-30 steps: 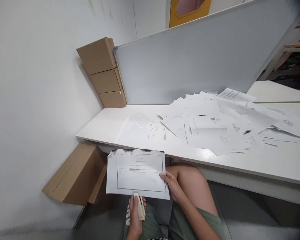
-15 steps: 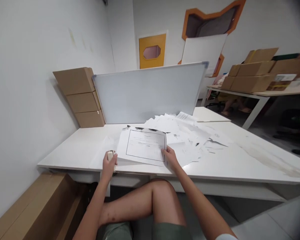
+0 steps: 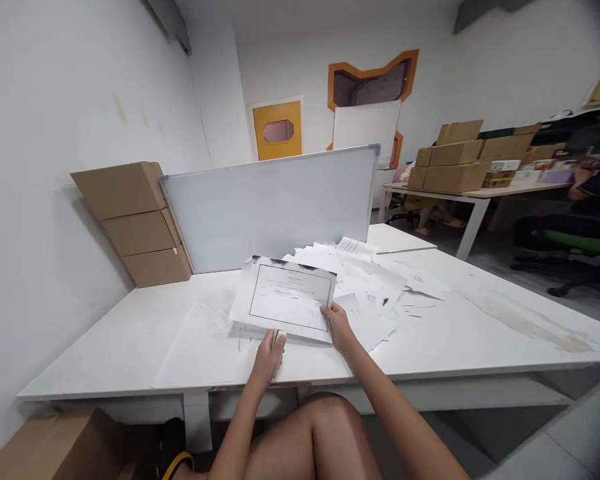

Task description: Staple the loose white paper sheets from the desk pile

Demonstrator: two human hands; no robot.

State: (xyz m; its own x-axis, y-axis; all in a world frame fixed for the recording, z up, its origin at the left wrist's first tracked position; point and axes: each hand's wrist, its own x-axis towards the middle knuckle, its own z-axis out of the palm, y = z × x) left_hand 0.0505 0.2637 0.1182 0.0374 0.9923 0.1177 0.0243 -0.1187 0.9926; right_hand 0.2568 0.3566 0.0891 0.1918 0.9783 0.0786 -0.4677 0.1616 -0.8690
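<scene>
My right hand (image 3: pixel 339 325) pinches the right edge of a printed sheet of paper (image 3: pixel 285 297), thumb on top. The sheet has a black rectangular frame, small print and dark smudges along its far edge. It is held tilted above the white table (image 3: pixel 105 340). Below the sheet's near edge, my left hand (image 3: pixel 269 357) is closed around a small cream-coloured stapler (image 3: pixel 279 335), mostly hidden by the fingers. Behind and right of the sheet lies a loose heap of white papers (image 3: pixel 365 280), some with print or dark marks.
A whiteboard (image 3: pixel 275 207) stands upright along the table's far edge. Stacked cardboard boxes (image 3: pixel 140 230) lean beside it at left, and an open carton (image 3: pixel 45 447) sits below. On another table (image 3: pixel 460 193) are more boxes (image 3: pixel 455 160). A person (image 3: pixel 590 200) sits at far right.
My left hand has moved right with the stapler, from beside the sheet's left corner to below its near edge. The sheet's far side is tilted up more. The camera view has shifted.
</scene>
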